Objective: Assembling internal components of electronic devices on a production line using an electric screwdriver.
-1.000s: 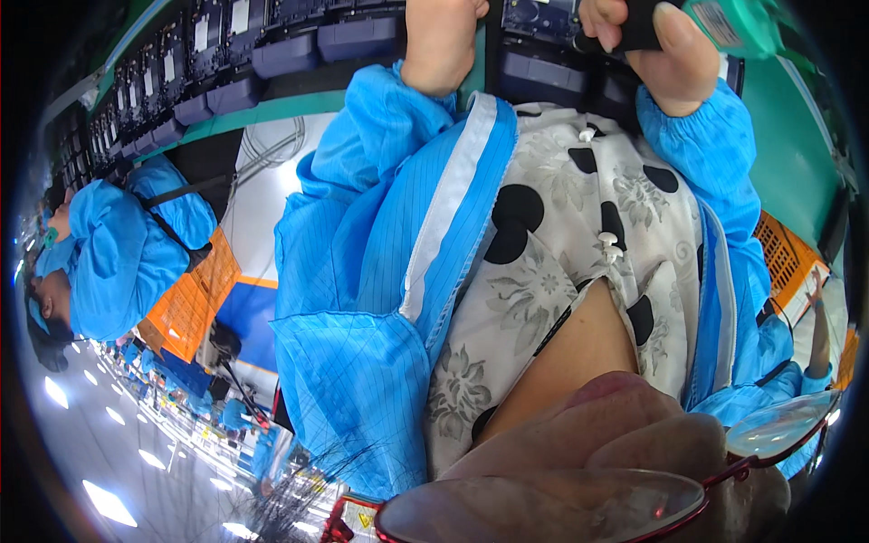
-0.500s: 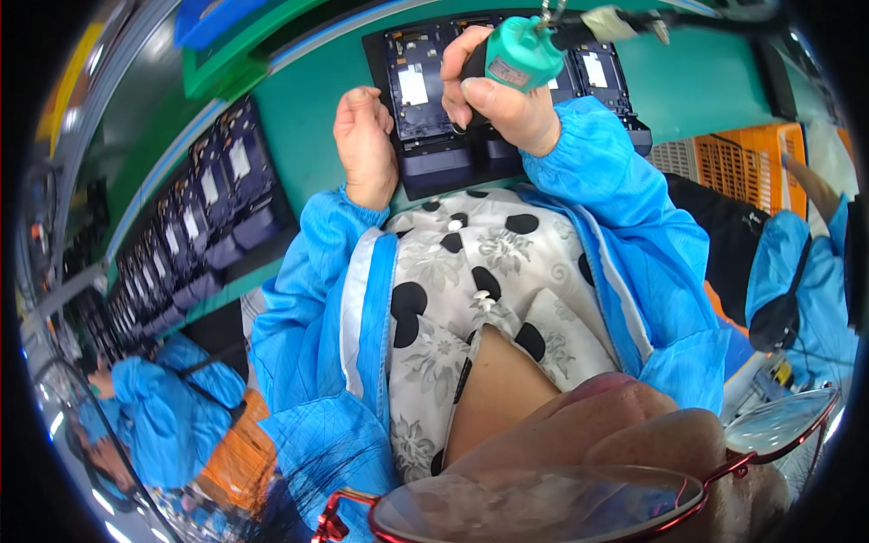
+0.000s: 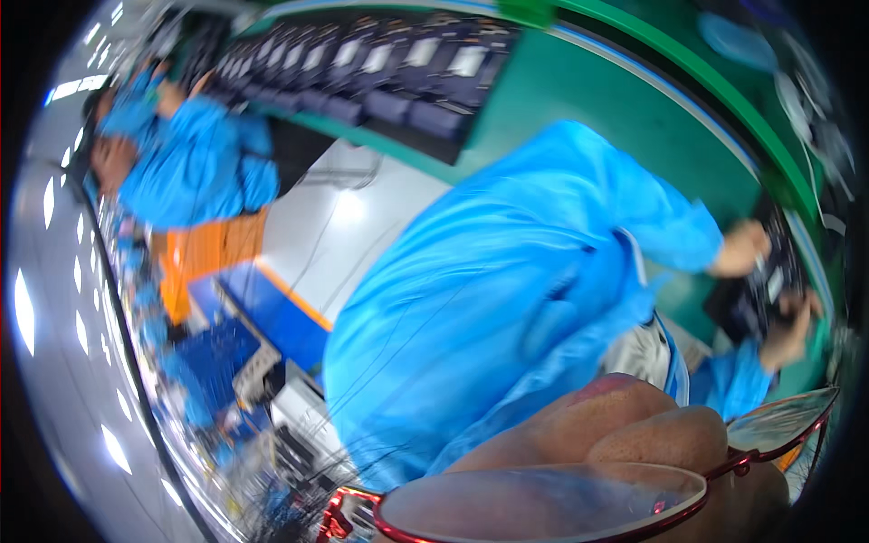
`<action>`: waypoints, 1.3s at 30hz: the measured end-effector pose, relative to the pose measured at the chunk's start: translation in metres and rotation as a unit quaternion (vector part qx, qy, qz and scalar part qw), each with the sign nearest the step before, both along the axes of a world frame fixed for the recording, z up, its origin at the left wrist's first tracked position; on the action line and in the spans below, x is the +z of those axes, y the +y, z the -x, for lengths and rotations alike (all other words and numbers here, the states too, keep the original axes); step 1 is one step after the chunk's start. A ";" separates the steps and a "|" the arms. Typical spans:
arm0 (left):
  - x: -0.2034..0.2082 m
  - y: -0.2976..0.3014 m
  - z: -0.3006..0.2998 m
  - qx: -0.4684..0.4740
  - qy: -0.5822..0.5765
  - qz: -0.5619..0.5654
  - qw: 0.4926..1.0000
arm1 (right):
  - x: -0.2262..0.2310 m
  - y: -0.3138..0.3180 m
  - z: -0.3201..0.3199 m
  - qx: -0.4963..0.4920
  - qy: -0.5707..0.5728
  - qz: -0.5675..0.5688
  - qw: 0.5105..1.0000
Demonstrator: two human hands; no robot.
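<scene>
My left hand (image 3: 742,249) is at the right side of the view, at the end of its blue sleeve, above the green worktop (image 3: 534,100). Its fingers are smeared by motion. Just beyond it, and partly covered by it, lies a dark electronic unit (image 3: 738,308) with a pale patch. My right hand (image 3: 787,339) is close to that unit, nearer the right rim. Blur hides whether anything is in its fingers; the teal corded tool cannot be made out.
Along the far left of the worktop stands a row of similar dark units (image 3: 389,68). A green rail (image 3: 670,45) runs behind the worktop. At left a co-worker in blue (image 3: 195,154) sits at the same bench, with an orange chair or crate (image 3: 217,249) close by.
The view has swung to the left, so my hands now appear at the right rim. The teal tool in my right hand a moment ago is no longer distinguishable.
</scene>
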State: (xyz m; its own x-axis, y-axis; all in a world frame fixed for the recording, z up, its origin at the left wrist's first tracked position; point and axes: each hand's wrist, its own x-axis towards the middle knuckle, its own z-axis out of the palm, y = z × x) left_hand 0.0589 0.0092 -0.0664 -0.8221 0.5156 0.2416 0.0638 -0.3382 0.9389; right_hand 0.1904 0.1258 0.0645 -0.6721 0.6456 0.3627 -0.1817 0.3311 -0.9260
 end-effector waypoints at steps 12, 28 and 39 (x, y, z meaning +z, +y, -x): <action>0.056 -0.276 0.045 -0.250 -0.392 -0.150 0.872 | -0.006 -0.181 0.068 0.096 0.147 0.340 0.924; 0.114 -0.779 0.119 0.193 -0.247 -0.211 0.926 | -0.079 -0.404 0.184 0.245 0.098 0.362 0.894; 0.091 -0.950 0.394 0.570 0.096 0.613 0.539 | -0.081 -0.390 0.178 0.259 0.082 0.357 0.894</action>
